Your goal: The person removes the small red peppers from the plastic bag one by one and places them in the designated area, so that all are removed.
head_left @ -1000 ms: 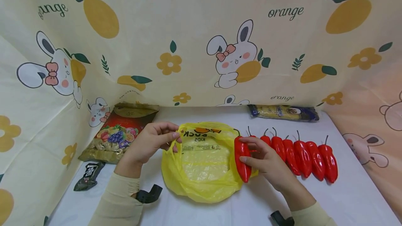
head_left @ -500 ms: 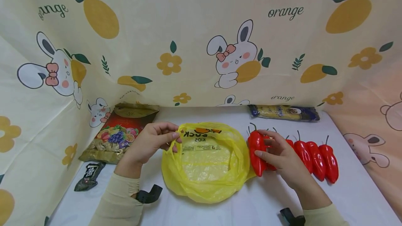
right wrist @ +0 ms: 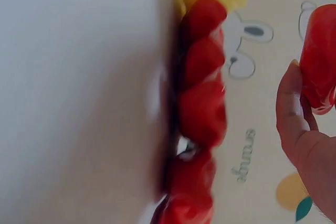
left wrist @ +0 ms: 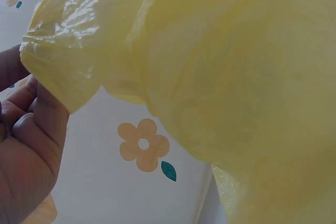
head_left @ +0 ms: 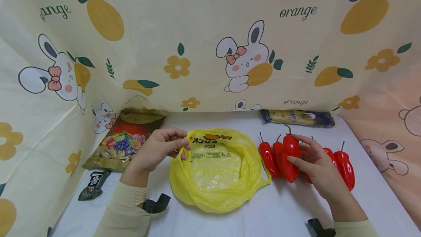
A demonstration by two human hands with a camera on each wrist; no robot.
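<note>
My left hand (head_left: 158, 149) pinches the left rim of a yellow plastic bag (head_left: 213, 202), which stands with its mouth spread. Translucent yellow film (left wrist: 210, 51) fills most of the left wrist view. A glossy red chili pepper (head_left: 290, 156), stem up, is held between the thumb and fingers of my right hand (head_left: 319, 171). It hangs over a row of similar red chili peppers (head_left: 269, 160), partly covered by the hand. From the right wrist, the held pepper (right wrist: 319, 56) appears at the right edge, apart from the blurred row (right wrist: 203, 114).
A red and gold fruit-print packet (head_left: 128, 138) leans at the back left, with a small black packet (head_left: 94, 185) in front of it. Along the back wall lies a long blue and yellow packet (head_left: 297, 117). White cloth (head_left: 256, 218) covers the table; patterned cloth walls surround it.
My right hand has carried the pepper rightward, from the bag's right side to above the middle of the row. The left hand and bag stay where they were.
</note>
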